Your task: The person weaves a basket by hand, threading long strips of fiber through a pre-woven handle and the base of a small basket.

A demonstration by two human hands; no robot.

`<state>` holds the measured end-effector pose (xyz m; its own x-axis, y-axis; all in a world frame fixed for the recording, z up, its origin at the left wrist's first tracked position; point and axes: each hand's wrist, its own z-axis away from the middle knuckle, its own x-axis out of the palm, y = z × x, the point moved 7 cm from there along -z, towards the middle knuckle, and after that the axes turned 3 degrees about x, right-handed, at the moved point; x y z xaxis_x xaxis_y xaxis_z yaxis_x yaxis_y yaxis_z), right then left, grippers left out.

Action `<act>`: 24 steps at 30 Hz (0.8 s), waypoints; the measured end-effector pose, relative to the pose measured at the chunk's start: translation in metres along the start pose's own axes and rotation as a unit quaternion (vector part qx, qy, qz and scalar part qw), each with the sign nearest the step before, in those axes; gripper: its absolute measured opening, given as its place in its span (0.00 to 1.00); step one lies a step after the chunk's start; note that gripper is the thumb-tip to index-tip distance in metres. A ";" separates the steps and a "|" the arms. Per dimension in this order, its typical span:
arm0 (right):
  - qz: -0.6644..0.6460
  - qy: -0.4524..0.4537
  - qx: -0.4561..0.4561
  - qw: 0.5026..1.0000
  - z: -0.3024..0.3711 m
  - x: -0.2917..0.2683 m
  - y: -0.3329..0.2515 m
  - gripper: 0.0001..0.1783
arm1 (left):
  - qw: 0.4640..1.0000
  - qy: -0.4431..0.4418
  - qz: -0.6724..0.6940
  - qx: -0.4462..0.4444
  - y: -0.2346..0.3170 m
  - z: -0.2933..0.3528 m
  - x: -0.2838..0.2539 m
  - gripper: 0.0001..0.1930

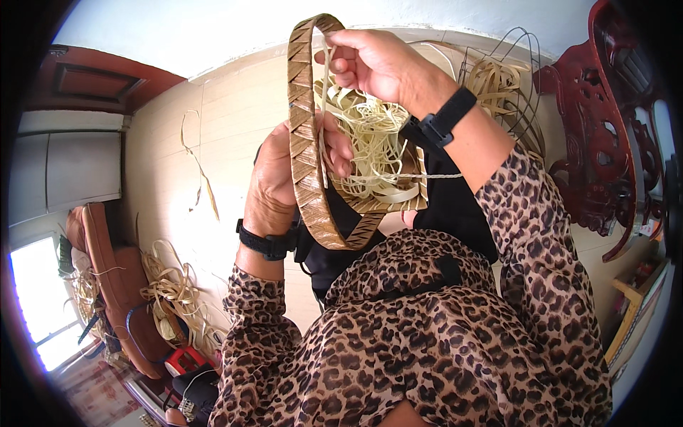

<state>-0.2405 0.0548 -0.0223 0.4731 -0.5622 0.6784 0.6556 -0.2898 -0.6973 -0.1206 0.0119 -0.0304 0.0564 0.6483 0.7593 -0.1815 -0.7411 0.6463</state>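
Observation:
A brown hoop (302,135), its band wrapped in slanting woven strips, stands upright in front of me. My left hand (272,171) is closed around its left side, thumb outside and fingers curled through to the inside. At the top, my right hand (377,64) pinches a pale strand (326,71) that hangs down along the hoop's inner side; its fingertips are close to the band. Behind the hoop, a tangle of thin pale fibre strips (373,135) fills a woven basket (409,206) at my lap. A twisted cord (434,176) stretches rightward from it.
Loose fibre strips lie on the floor at left (171,285), beside a brown bench (107,263). A single dry strip (203,171) lies further off. Coiled strips (498,82) with wire hoops stand at back right, near carved dark-red furniture (590,107). A red-and-black object (185,361) sits lower left.

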 end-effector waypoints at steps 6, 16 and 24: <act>0.015 -0.011 0.017 1.000 -0.021 0.001 -0.002 0.05 | 0.996 0.052 0.059 -0.029 0.001 -0.005 -0.007 0.16; -0.028 -0.003 0.052 0.998 -0.035 0.005 0.002 0.10 | 0.988 0.153 0.005 0.005 0.018 -0.002 -0.004 0.10; 0.031 -0.003 -0.015 0.999 -0.022 0.009 -0.018 0.07 | 0.983 0.180 0.035 -0.006 0.014 0.004 0.008 0.09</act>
<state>-0.2610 0.0381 -0.0085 0.5162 -0.5747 0.6351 0.6070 -0.2776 -0.7446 -0.1186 0.0063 -0.0147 -0.3076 0.6172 0.7242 -0.1843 -0.7853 0.5910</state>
